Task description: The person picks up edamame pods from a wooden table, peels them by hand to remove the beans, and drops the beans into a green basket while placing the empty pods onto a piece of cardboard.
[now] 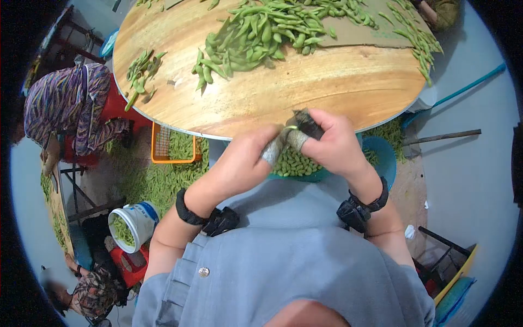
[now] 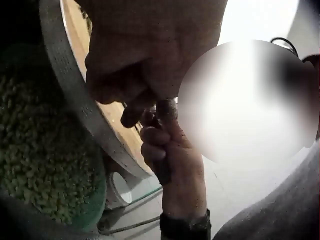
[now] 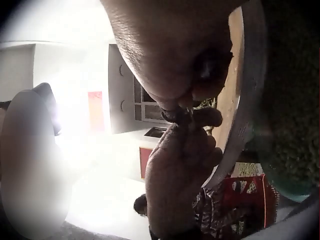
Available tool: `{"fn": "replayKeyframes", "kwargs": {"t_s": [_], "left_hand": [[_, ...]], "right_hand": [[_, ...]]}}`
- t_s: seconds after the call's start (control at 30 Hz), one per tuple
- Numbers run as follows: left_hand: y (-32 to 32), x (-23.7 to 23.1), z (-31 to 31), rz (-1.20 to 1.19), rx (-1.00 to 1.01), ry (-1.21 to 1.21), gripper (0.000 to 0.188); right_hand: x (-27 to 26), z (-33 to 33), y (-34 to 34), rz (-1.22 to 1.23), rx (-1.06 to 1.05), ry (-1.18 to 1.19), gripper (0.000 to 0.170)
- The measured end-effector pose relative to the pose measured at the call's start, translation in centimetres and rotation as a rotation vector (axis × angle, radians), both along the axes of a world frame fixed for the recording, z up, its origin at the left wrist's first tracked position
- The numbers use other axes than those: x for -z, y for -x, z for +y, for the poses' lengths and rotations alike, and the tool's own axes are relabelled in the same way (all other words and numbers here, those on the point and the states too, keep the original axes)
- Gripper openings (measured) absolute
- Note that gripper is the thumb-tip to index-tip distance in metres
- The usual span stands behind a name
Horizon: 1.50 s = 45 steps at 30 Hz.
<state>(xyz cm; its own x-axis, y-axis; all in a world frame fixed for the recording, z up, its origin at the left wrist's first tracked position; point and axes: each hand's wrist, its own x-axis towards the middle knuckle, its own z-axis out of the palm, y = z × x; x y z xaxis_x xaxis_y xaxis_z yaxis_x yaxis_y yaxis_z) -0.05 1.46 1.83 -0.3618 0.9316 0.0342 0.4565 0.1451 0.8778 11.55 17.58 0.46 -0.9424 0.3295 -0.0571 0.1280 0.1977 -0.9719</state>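
Observation:
Both hands meet just over the table's near edge, thumbs close together. Between the fingertips a bit of a green soybean pod [image 1: 292, 127] shows; most of it is hidden. The left hand [image 1: 245, 153] pinches it from one side, its thumb wrapped in grey tape. From the other side the right hand [image 1: 336, 146] pinches it, with wrapping on the thumb and a dark cover on a finger. Below them, shelled green beans [image 1: 294, 165] fill a green basin [image 2: 95, 220]. In the right wrist view the curled fingers are dark and the pod is barely visible.
A heap of pods [image 1: 256, 41] lies on the round wooden table [image 1: 338, 82], with a smaller bunch [image 1: 143, 71] at left. An orange basket [image 1: 158, 143], a white bucket [image 1: 143, 229] and a blue basin [image 1: 385, 163] stand below. Other people sit at left.

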Motion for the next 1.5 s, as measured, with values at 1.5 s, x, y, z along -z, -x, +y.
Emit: {"fn": "replayKeyframes", "kwargs": {"t_s": [1.5], "left_hand": [[2.4,-0.1,0.8,-0.647,-0.154,-0.032,0.019]], "right_hand": [[-2.1,0.4,0.6,-0.085,-0.102,0.296,0.033]]}}
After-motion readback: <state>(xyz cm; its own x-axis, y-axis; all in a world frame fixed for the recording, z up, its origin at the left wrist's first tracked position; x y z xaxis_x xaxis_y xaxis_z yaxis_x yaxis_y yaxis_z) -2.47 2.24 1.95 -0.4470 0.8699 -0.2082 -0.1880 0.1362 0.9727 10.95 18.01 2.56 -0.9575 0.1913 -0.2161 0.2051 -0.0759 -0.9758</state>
